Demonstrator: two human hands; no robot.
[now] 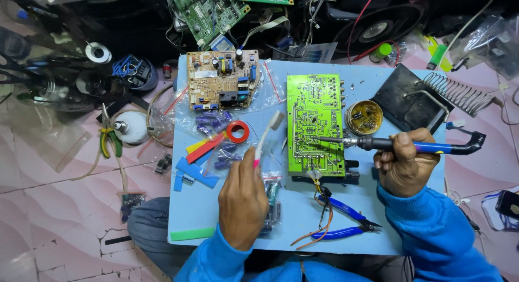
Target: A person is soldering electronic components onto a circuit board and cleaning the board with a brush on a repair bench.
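My right hand grips a blue-handled soldering iron, its tip resting on the solder side of a bright green circuit board lying on a pale blue work board. My left hand holds a toothbrush with a pink handle, bristles up near the green board's left edge. Both sleeves are blue.
A tan circuit board lies at the back left, a round tin of flux and a coil iron stand at the back right. Blue cutters, a red tape ring and bagged parts lie around my hands.
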